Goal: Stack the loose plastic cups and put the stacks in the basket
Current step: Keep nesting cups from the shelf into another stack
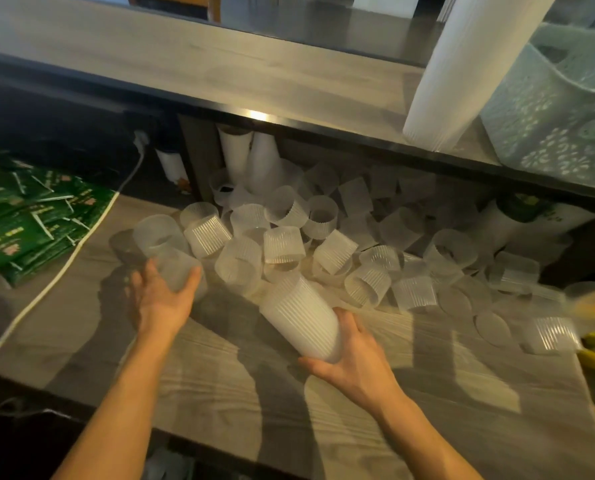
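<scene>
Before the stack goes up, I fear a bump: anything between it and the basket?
Yes. The upper shelf's dark edge overhangs the route from the stack in the right hand to the basket, and a tall stack leans beside it.

Ribbed translucent plastic cups [284,244] lie on a matt wood-grain counter [427,410] beside glossy green packets [29,220].

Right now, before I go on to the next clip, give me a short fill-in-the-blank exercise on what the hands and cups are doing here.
1. The right hand holds a ____ of nested cups.
2. The left hand grips a single loose cup from the ____ end of the pile.
3. The pale perforated basket stands on the ____ shelf, above the pile.
4. The packets at far left are ____ in colour.

Missing words: stack; left; upper; green
</scene>
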{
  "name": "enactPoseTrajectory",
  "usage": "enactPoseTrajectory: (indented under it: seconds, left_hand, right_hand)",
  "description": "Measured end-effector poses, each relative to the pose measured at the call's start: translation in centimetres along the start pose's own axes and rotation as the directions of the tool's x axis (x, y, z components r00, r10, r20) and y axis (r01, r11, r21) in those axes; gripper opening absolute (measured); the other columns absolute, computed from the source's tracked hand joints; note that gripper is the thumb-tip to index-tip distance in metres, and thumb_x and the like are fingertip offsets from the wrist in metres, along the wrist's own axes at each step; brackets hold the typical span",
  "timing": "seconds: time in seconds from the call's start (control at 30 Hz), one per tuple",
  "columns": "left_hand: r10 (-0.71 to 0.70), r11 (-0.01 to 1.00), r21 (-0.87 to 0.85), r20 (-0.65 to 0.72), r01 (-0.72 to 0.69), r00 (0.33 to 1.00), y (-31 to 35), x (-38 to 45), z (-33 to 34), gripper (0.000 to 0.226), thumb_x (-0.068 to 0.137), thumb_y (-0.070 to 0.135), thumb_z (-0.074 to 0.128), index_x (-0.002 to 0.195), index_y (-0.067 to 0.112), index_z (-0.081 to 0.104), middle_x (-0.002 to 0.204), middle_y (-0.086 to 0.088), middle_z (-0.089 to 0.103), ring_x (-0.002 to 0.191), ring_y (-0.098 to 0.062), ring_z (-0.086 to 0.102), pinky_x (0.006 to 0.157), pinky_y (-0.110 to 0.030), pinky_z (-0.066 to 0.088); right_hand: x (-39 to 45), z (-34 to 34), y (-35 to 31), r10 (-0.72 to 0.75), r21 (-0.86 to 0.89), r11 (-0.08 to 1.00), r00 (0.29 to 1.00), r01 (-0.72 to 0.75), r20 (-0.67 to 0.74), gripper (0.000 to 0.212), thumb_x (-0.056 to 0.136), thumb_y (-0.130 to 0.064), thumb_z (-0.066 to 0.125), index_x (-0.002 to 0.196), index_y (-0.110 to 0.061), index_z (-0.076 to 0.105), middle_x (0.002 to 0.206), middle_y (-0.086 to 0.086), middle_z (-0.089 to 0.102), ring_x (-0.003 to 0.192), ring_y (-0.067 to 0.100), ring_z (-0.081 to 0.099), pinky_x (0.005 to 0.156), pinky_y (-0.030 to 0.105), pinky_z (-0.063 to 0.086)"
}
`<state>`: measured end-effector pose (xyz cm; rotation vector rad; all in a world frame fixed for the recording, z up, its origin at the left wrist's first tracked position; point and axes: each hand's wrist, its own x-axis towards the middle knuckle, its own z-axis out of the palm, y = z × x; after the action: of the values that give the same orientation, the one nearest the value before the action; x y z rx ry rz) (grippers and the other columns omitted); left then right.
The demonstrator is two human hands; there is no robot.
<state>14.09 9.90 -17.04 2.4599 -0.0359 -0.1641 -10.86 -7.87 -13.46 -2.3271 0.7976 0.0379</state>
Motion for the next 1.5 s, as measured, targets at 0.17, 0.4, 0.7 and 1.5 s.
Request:
enactPoseTrajectory:
  seconds: [0.17, 0.4, 0.7, 1.5]
  left_hand:
    - [-0.044, 0.990, -0.130, 0.072, 0.053, 0.996, 0.7, 0.7, 0.1, 0.083, 0.083, 0.048, 0.071, 0.147, 0.010, 0.034, 0.146, -0.026, 0.038, 0.136, -0.041, 0.036, 0.112, -0.045, 0.031]
    - [0.039, 0.975, -0.221, 0.183, 0.003, 0.982, 1.9, -2.9, -0.4, 0.086, 0.086, 0.042, 0.070, 0.153, 0.012, 0.025, 0.136, -0.015, 0.053, 0.128, -0.034, 0.047, 0.105, -0.040, 0.036]
    - [0.210, 0.917, -0.365, 0.095, -0.162, 0.973, 3.8, -7.4, -4.1, 0.070, 0.087, 0.050, 0.063, 0.147, 0.028, 0.035, 0.127, 0.009, 0.040, 0.114, -0.014, 0.045, 0.088, -0.034, 0.041]
    - [0.489, 0.850, -0.484, 0.578, -0.208, 0.653, 7.5, -12.6, -1.8, 0.088, 0.064, 0.082, 0.048, 0.142, 0.049, 0.028, 0.131, 0.037, 0.033, 0.119, 0.023, 0.033, 0.098, -0.014, 0.032]
  right_hand:
    - [-0.1, 0.2, -0.2, 0.011, 0.014, 1.000, 1.000, -0.011, 0.003, 0.089, 0.067, -0.063, 0.076, 0.136, -0.027, 0.033, 0.113, -0.013, 0.039, 0.100, 0.011, 0.044, 0.077, 0.029, 0.036]
    - [-0.1, 0.0, 0.2, 0.043, 0.030, 0.999, 0.999, -0.042, -0.019, 0.086, 0.063, -0.067, 0.073, 0.130, -0.027, 0.036, 0.112, -0.011, 0.044, 0.104, 0.017, 0.053, 0.080, 0.034, 0.045]
    - [-0.3, 0.2, 0.1, 0.010, -0.022, 1.000, 1.000, -0.010, -0.005, 0.089, 0.065, -0.067, 0.071, 0.135, -0.026, 0.034, 0.117, -0.009, 0.044, 0.109, 0.020, 0.053, 0.081, 0.034, 0.044]
    - [-1.8, -0.5, 0.5, -0.091, 0.015, 0.996, 0.994, 0.092, -0.063, 0.089, 0.062, -0.065, 0.071, 0.135, -0.028, 0.035, 0.118, -0.011, 0.046, 0.106, 0.013, 0.053, 0.085, 0.034, 0.049]
